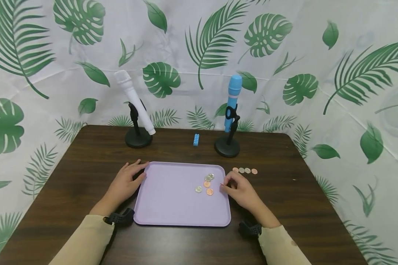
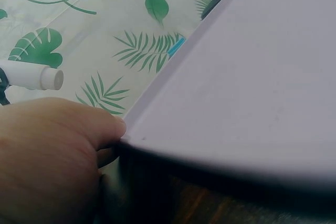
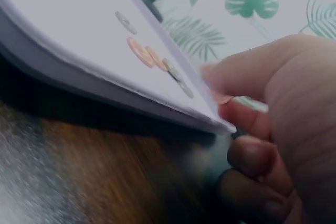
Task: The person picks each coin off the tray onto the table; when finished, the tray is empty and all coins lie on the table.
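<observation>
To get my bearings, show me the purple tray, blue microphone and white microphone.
Purple tray (image 1: 167, 195): head view, bare inner surface.
Blue microphone (image 1: 232, 101): head view, upper handle.
White microphone (image 1: 136, 102): head view, middle of the handle.

Five coins (image 1: 210, 191) on one tray (image 1: 169, 198)

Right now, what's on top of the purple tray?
On the tray: five coins, three silver, two copper. Two silver ones seem to overlap, hiding part of one. The right grip covers part of the tray's edge.
</observation>
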The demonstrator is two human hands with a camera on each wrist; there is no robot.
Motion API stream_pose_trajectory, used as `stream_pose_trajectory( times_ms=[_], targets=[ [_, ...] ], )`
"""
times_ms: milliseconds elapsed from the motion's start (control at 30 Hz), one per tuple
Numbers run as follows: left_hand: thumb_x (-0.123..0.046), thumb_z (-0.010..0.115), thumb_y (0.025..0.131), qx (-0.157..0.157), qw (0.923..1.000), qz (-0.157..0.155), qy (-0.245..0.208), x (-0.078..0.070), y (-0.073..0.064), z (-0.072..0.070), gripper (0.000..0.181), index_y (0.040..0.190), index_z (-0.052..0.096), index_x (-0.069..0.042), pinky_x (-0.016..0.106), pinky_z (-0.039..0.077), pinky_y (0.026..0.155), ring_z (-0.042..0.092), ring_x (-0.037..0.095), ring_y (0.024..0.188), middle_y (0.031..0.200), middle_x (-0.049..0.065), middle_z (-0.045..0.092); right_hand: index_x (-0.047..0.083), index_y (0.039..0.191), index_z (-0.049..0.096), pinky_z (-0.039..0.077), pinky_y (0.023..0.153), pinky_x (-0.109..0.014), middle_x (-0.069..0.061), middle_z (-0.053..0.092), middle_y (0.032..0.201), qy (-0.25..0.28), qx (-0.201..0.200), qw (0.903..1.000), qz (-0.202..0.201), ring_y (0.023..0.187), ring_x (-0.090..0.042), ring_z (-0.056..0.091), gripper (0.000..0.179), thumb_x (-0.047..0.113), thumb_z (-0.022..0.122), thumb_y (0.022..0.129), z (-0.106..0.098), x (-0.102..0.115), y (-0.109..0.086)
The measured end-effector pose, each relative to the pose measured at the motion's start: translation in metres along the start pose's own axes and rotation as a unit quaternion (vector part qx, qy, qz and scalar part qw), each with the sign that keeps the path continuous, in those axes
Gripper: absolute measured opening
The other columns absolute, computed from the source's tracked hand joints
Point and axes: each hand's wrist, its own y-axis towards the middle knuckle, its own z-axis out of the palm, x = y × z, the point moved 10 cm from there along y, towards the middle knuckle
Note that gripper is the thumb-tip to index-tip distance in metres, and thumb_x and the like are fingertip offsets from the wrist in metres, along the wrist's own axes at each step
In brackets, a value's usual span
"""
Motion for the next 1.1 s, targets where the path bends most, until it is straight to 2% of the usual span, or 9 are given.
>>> stream_pose_trajectory(
  times_ms=[100, 200, 333, 467, 567, 700, 833, 933, 1100],
  targets=[
    [-0.022, 0.064, 0.110, -0.001, 1.0000, 0.000, -0.001, -0.001, 0.001, -0.003, 0.050, 0.159, 0.058, -0.011, 0.070, 0.014, 0.136, 0.038, 0.044, 0.163, 0.163, 0.020, 0.057, 0.021, 0.103, 0.071, 0.045, 0.055, -0.023, -0.006, 0.072, 0.094, 0.027, -0.055, 0.9978, -0.026, 0.068, -0.015, 0.057, 0.017, 0.020, 0.087, 0.095, -0.021, -0.001, 0.002],
    [-0.022, 0.065, 0.110, 0.001, 1.0000, 0.004, -0.002, -0.003, 0.001, -0.006, 0.050, 0.159, 0.058, -0.011, 0.071, 0.014, 0.135, 0.038, 0.044, 0.162, 0.163, 0.021, 0.056, 0.015, 0.104, 0.078, 0.045, 0.059, -0.021, -0.010, 0.080, 0.101, 0.046, -0.147, 0.9876, -0.029, 0.074, -0.012, 0.060, 0.016, 0.021, 0.088, 0.094, -0.058, -0.013, 0.000],
    [-0.022, 0.064, 0.110, 0.004, 1.0000, 0.002, -0.003, -0.003, 0.002, -0.006, 0.050, 0.159, 0.057, -0.011, 0.070, 0.013, 0.136, 0.037, 0.044, 0.163, 0.164, 0.020, 0.055, 0.014, 0.101, 0.085, 0.045, 0.066, -0.018, -0.007, 0.078, 0.099, 0.018, -0.277, 0.9595, 0.047, 0.081, -0.010, 0.059, 0.014, 0.025, 0.089, 0.093, -0.113, -0.046, -0.013],
    [-0.021, 0.064, 0.110, 0.009, 1.0000, -0.002, -0.003, -0.001, 0.001, -0.007, 0.051, 0.159, 0.057, -0.011, 0.070, 0.013, 0.136, 0.036, 0.045, 0.163, 0.164, 0.021, 0.054, 0.012, 0.105, 0.085, 0.046, 0.065, -0.021, -0.009, 0.076, 0.098, -0.024, -0.338, 0.9334, 0.118, 0.082, -0.012, 0.060, 0.012, 0.022, 0.085, 0.097, -0.142, -0.067, -0.029],
    [-0.021, 0.064, 0.110, 0.012, 0.9999, -0.005, -0.002, 0.000, 0.000, -0.006, 0.051, 0.160, 0.056, -0.011, 0.070, 0.014, 0.136, 0.036, 0.045, 0.163, 0.164, 0.021, 0.054, 0.009, 0.108, 0.084, 0.045, 0.069, -0.025, -0.014, 0.076, 0.103, -0.043, -0.346, 0.9269, 0.140, 0.087, -0.018, 0.061, 0.014, 0.020, 0.079, 0.101, -0.148, -0.070, -0.034],
    [-0.023, 0.064, 0.111, 0.015, 0.9999, -0.007, -0.001, -0.001, 0.001, -0.005, 0.052, 0.160, 0.056, -0.012, 0.070, 0.014, 0.136, 0.035, 0.045, 0.163, 0.165, 0.021, 0.053, 0.008, 0.112, 0.082, 0.045, 0.073, -0.030, -0.017, 0.079, 0.110, -0.073, -0.326, 0.9281, 0.165, 0.093, -0.025, 0.064, 0.021, 0.025, 0.077, 0.103, -0.150, -0.072, -0.034],
    [-0.022, 0.064, 0.110, 0.014, 0.9999, -0.005, -0.002, -0.003, 0.003, -0.006, 0.051, 0.160, 0.056, -0.011, 0.070, 0.014, 0.136, 0.036, 0.044, 0.163, 0.165, 0.021, 0.054, 0.010, 0.119, 0.076, 0.047, 0.063, -0.030, -0.016, 0.081, 0.103, -0.096, -0.299, 0.9311, 0.186, 0.078, -0.023, 0.064, 0.027, 0.031, 0.079, 0.102, -0.149, -0.077, -0.033],
    [-0.021, 0.064, 0.110, 0.014, 0.9999, -0.004, 0.001, -0.004, 0.004, -0.007, 0.051, 0.160, 0.056, -0.010, 0.070, 0.014, 0.136, 0.036, 0.044, 0.163, 0.164, 0.021, 0.054, 0.011, 0.120, 0.072, 0.047, 0.062, -0.030, -0.015, 0.079, 0.100, -0.108, -0.282, 0.9352, 0.184, 0.074, -0.022, 0.062, 0.026, 0.029, 0.078, 0.103, -0.148, -0.077, -0.031],
    [-0.022, 0.064, 0.110, 0.019, 0.9998, -0.008, 0.000, -0.004, 0.004, -0.007, 0.051, 0.160, 0.056, -0.011, 0.070, 0.014, 0.136, 0.036, 0.045, 0.163, 0.164, 0.021, 0.054, 0.010, 0.110, 0.077, 0.047, 0.070, -0.034, -0.016, 0.080, 0.103, -0.144, -0.267, 0.9392, 0.161, 0.085, -0.030, 0.066, 0.013, 0.020, 0.075, 0.103, -0.146, -0.069, -0.026]
  ],
)
